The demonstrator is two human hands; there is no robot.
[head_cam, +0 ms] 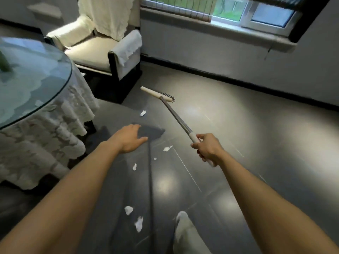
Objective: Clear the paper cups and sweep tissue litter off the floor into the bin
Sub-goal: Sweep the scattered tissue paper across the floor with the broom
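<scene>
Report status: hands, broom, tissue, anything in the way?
Right hand grips broom, head near chair. Left hand open over dustpan. Tissue scraps scattered on floor. Bin not in view.

- Floor [247, 143], right side: open stretch from the broom to the wall [238, 57]; widest free passage.
- Worktop [45, 96], round, glass-topped, lace cloth hanging low: closes off the left.
- Armchair [95, 57] behind it, by the wall; only a narrow dark gap between the two.
- Broom [176, 116] shaft slants across the middle from the right hand [207, 149]; head near the armchair's front corner.
- Dark long-handled dustpan [154, 132] between both hands, left hand [128, 140] at its edge.
- Tissue scraps [139, 223] lie flat either side of its handle.
</scene>
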